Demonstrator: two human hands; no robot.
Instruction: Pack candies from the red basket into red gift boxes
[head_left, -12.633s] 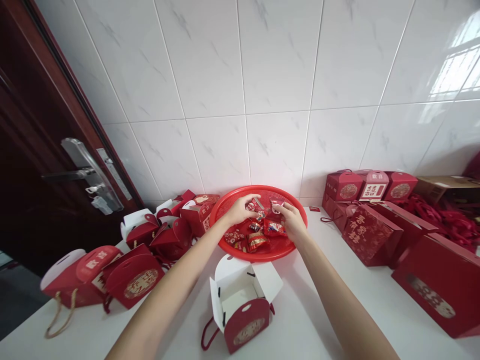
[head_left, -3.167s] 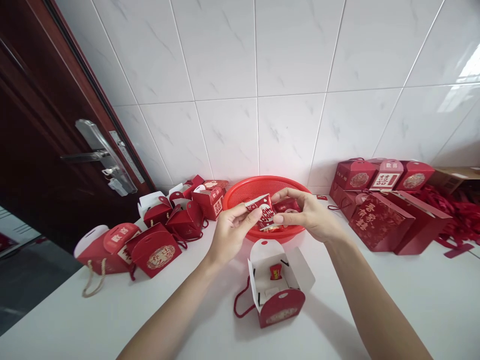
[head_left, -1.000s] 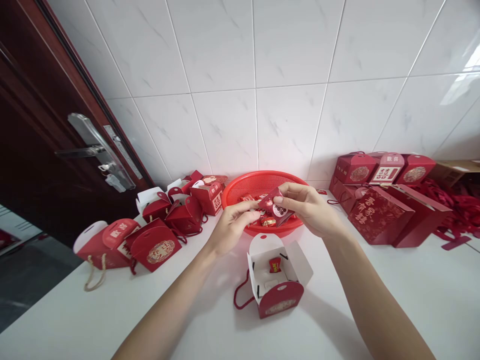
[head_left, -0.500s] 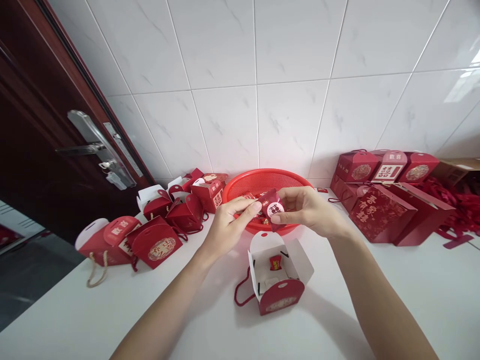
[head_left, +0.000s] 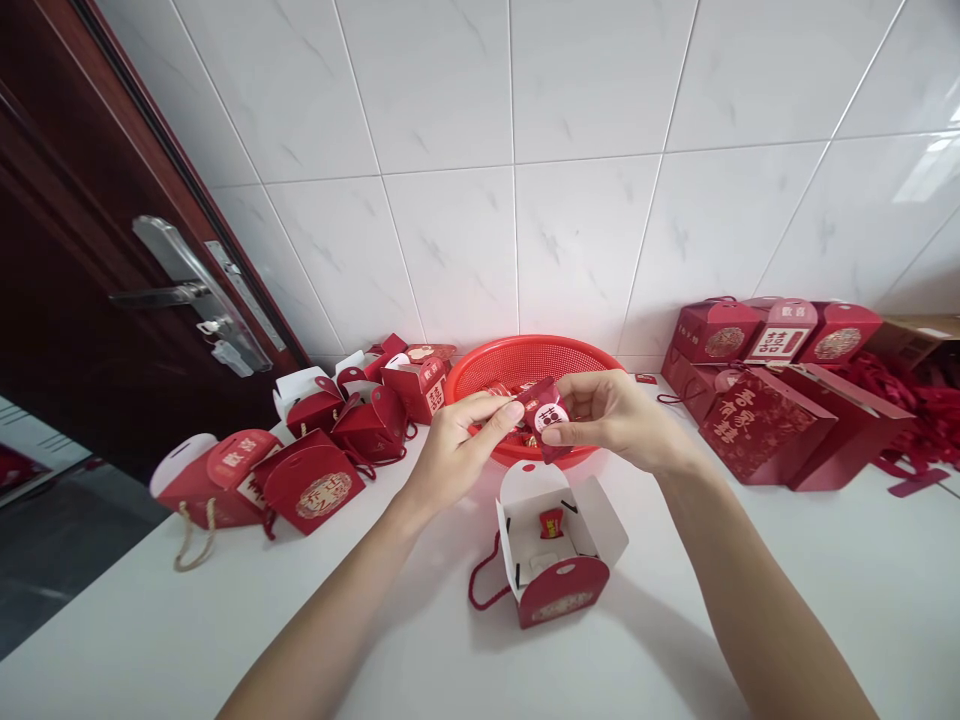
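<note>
Between my two hands is a dark red wrapped candy with a white round label bearing a double-happiness sign. My left hand pinches its left end between thumb and fingers. On the right side, the thumb and fingers of my right hand close on it. Behind them stands a red plastic basket with wrapped sweets in it, partly hidden by my hands. Nearer to me an open red gift box with a white inside and a red cord handle stands on the table; a small red candy lies inside.
Several red gift boxes stand on the left of the white table. More boxes and red paper bags are at the right, beside a red ribbon heap. A tiled wall rises behind; a dark door is at left.
Almost nothing differs. Both hands keep hold of the wrapped candy above the basket's front edge, and the view has shifted very slightly.
</note>
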